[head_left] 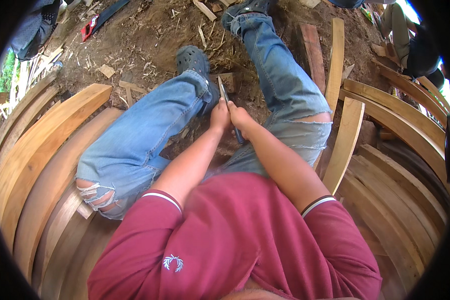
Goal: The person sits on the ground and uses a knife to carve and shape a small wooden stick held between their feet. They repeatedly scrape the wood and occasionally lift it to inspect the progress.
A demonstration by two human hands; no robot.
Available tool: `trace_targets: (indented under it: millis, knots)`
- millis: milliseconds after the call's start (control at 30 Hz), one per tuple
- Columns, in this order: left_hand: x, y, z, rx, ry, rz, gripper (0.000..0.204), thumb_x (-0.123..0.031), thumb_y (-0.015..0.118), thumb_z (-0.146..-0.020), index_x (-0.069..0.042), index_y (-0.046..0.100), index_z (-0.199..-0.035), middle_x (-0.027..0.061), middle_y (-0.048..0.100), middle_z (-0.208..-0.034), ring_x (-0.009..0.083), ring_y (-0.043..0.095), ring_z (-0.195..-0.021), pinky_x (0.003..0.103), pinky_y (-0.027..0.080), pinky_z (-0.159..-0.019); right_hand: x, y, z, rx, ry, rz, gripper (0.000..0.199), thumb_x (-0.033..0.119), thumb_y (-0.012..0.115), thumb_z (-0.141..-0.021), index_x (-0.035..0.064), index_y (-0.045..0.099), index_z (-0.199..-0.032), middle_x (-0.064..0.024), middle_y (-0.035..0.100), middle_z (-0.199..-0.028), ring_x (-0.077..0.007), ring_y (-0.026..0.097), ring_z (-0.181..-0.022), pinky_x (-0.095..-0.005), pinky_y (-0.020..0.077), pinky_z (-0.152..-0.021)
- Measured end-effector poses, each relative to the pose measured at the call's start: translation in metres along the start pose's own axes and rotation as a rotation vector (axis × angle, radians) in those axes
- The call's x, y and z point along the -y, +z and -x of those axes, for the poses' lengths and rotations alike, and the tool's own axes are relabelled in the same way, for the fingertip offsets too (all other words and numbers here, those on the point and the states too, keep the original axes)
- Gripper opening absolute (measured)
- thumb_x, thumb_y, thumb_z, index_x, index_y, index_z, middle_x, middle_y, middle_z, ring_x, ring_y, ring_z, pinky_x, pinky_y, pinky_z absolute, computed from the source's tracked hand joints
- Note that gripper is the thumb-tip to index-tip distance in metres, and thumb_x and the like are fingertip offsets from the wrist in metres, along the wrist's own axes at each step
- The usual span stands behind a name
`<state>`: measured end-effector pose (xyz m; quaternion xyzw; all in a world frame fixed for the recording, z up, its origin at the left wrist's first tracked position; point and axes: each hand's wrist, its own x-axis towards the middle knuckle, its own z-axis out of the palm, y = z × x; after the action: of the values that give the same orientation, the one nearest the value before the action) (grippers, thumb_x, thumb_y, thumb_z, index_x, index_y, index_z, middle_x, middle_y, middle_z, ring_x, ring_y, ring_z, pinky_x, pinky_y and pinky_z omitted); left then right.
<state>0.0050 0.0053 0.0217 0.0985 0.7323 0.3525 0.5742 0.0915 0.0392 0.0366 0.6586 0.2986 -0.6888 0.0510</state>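
Observation:
My left hand [220, 117] and my right hand [240, 117] meet between my knees, side by side and both closed. A slim pointed tool [223, 90] runs through them, much like a knife. Its narrow grey tip points away from me, and a dark handle end sticks out below my right hand. The fingers hide its middle, so its exact kind is unclear. Beyond the tip a small wood block [226, 79] lies on the ground near my left shoe [193, 60].
Curved planks [50, 132] stand in rows on my left. More curved planks [395, 125] lie on my right, and one upright board [344, 142] stands by my right knee. A saw [102, 20] with a red handle rests on the chip-strewn dirt [145, 42]. Other people's legs [400, 35] show at the upper edges.

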Motion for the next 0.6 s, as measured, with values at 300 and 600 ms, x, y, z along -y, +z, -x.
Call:
trace_targets:
  millis: [300, 600]
  knots:
    - [0.015, 0.002, -0.014, -0.017, -0.033, 0.008, 0.061, -0.05, 0.035, -0.104, 0.001, 0.064, -0.09, 0.0139, 0.064, -0.081, 0.0264, 0.059, -0.075, 0.041, 0.045, -0.071, 0.005, -0.006, 0.034, 0.071, 0.165, -0.166, 0.051, 0.057, 0.038, -0.102, 0.0109, 0.042, -0.082, -0.0048, 0.043, -0.059, -0.0181, 0.04, -0.043, -0.0358, 0.0382, -0.042]
    - [0.017, -0.002, -0.017, 0.031, 0.012, -0.047, 0.065, -0.052, 0.033, -0.103, 0.003, 0.066, -0.093, 0.0181, 0.067, -0.084, 0.031, 0.063, -0.081, 0.044, 0.047, -0.076, 0.008, -0.004, 0.017, 0.066, 0.071, -0.044, 0.056, 0.059, 0.038, -0.101, 0.0056, 0.051, -0.093, -0.0051, 0.048, -0.064, -0.0183, 0.045, -0.05, -0.0355, 0.0418, -0.046]
